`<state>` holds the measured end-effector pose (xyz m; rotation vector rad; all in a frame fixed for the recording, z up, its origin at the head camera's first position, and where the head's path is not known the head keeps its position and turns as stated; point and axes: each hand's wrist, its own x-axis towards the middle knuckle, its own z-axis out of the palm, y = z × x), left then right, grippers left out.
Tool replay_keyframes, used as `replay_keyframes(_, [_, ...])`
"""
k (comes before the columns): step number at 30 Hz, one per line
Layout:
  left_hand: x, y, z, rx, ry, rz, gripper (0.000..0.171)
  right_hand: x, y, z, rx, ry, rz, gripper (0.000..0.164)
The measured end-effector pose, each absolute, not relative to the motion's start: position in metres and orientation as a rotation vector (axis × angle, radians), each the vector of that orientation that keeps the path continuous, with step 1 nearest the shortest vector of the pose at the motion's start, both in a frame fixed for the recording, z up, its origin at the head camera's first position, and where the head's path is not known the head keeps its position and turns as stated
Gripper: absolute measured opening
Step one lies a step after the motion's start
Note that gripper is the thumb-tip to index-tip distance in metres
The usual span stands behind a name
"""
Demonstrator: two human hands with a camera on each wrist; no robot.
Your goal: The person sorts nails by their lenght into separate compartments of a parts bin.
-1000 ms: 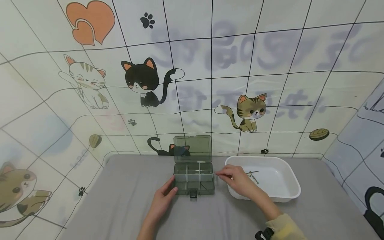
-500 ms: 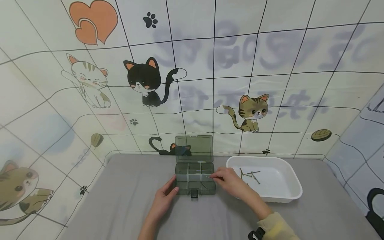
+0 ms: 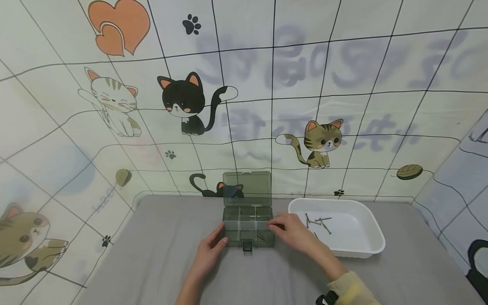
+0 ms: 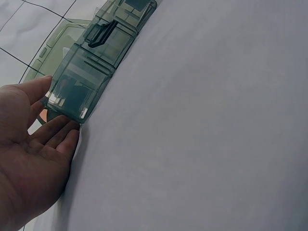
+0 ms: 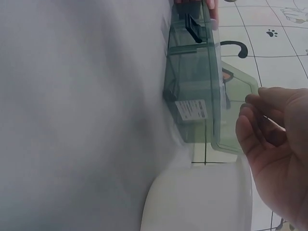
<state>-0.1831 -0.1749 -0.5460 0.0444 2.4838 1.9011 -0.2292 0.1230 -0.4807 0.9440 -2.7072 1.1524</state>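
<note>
A translucent green compartment box (image 3: pixel 247 233) stands on the grey cloth with its lid (image 3: pixel 247 188) raised. Thin dark screws (image 3: pixel 261 236) lie in its front right compartment. At the box's left side, my left hand (image 3: pixel 207 254) rests its thumb and fingers against the wall; the left wrist view has these fingers fairly straight at the end wall. My right hand (image 3: pixel 295 232) hovers at the right rim, fingertips over the edge. In the right wrist view its fingers are loosely bent beside the lid, and no screw shows between them.
Right of the box stands a white tray (image 3: pixel 360 237) holding several brass-coloured screws (image 3: pixel 322 222), partly behind the right hand. A grey cloth (image 3: pixel 164 241) covers the table. Cat-printed sheets (image 3: pixel 244 118) hang close behind the box and at both sides.
My right hand moved left from beside the tray to the box rim with a screw, then let it go; another screw now shows in the front right compartment. The left hand stayed against the box.
</note>
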Motion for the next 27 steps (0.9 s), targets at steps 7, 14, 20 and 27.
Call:
replay_keyframes(7, [-0.184, -0.176, -0.545, 0.053, 2.505, 1.883, 0.053, -0.229, 0.138, -0.479, 0.896, -2.674, 1.292, 0.015])
replay_keyframes(14, [-0.182, -0.176, -0.545, 0.044, 2.495, 1.889, 0.053, -0.232, 0.159, -0.481, 0.806, -2.601, 1.298, 0.016])
replay_keyframes(20, [-0.182, -0.175, -0.544, 0.026, 2.490, 1.890, 0.053, -0.233, 0.176, -0.480, 0.703, -2.586, 1.270, 0.018])
replay_keyframes(27, [-0.182, -0.175, -0.545, 0.031, 2.497, 1.888, 0.052, -0.234, 0.200, -0.478, 0.599, -2.539, 1.259, 0.018])
